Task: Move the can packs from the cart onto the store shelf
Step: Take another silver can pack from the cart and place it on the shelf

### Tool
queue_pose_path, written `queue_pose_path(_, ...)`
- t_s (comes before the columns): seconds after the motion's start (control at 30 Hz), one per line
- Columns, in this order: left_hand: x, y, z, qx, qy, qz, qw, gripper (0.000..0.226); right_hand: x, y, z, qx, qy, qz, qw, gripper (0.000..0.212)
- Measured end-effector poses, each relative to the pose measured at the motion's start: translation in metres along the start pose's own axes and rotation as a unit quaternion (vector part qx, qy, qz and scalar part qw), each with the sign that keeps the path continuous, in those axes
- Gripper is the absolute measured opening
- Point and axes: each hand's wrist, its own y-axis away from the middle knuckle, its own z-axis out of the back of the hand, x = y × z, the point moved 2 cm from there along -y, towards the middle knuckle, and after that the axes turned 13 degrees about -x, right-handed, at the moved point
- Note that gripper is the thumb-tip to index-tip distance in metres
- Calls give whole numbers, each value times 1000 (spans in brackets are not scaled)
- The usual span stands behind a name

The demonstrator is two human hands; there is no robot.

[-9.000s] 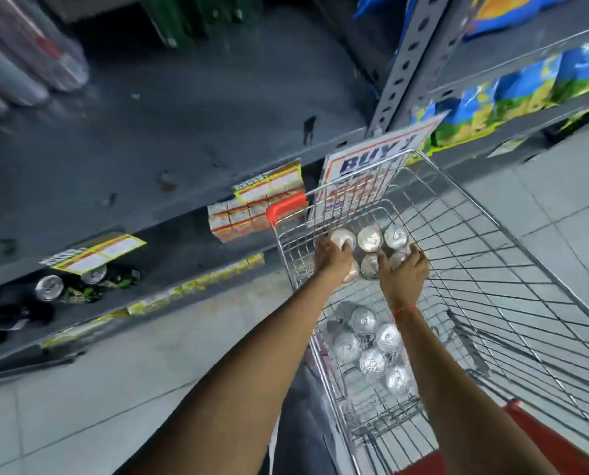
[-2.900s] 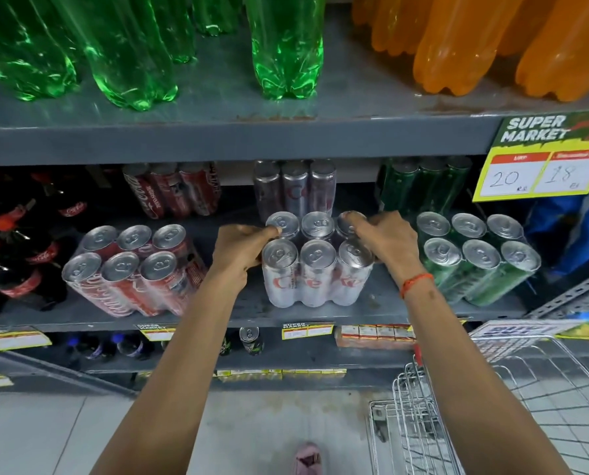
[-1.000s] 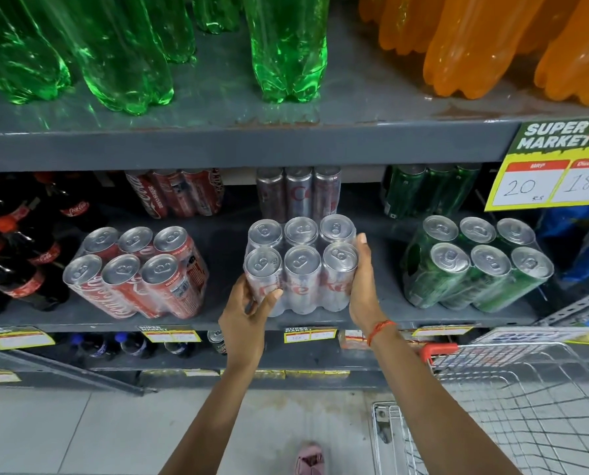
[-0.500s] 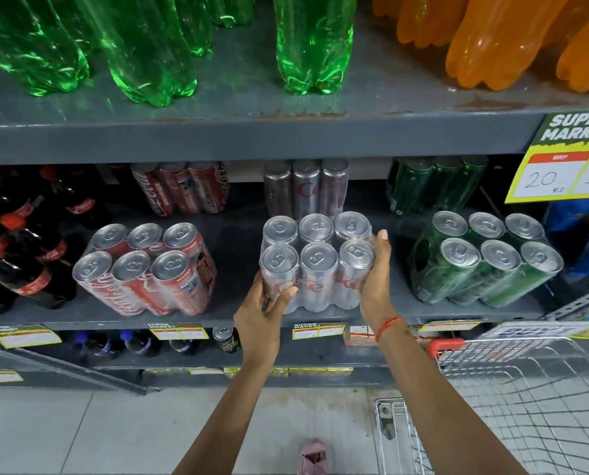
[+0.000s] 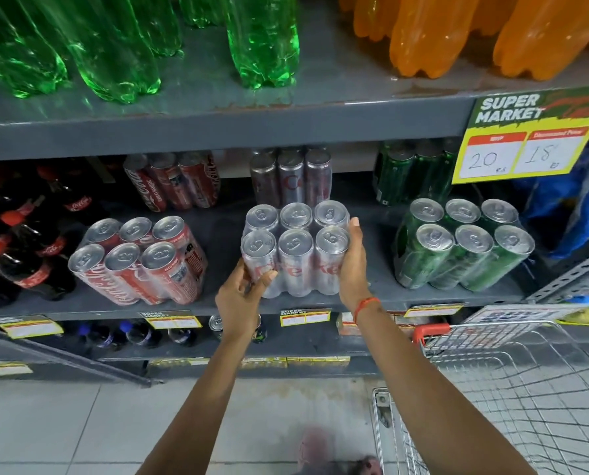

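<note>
Between red pack (image 5: 138,262) and green pack (image 5: 461,246), hands (image 5: 349,265) grip silver pack (image 5: 294,248).

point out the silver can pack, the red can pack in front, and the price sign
silver can pack (image 5: 294,241), head view, top of the front middle can
red can pack (image 5: 137,262), head view, top of the front middle can
price sign (image 5: 522,145), head view, centre of the yellow panel

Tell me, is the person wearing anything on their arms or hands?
Both arms are bare all the way down, with no sleeves in sight and no gloves. The left hand wears nothing: no ring or watch shows. The right hand has one thing by it, a thin red-orange thread band tied round the wrist. The fingers have short, plain nails.
</note>
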Motion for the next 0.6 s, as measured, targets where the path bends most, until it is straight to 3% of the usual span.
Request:
queue_pose_path(0.2,-1,1,1,4,4,8,1000,35,2,2,1,-3,5,10,1000,64)
queue_pose_path(0.27,-1,2,-1,16,8,14,1000,50,5,3,1,-4,27,25,999,64)
queue_pose_path(0.33,-7,8,-6,26,-11,19,999,81,14,8,5,-41,49,64,996,54)
queue_pose_path(0.4,-24,19,-11,-8,-73,-49,996,99,28,18,17,-93,57,167,980,41)
queue_pose_path(0.47,-46,34,-21,-59,-128,-195,971,96,44,29,35,-112,55,289,949,34)
queue_pose_path(0.6,-83,68,-72,-14,-88,-338,937,79,69,31,78,-143,77,437,885,41)
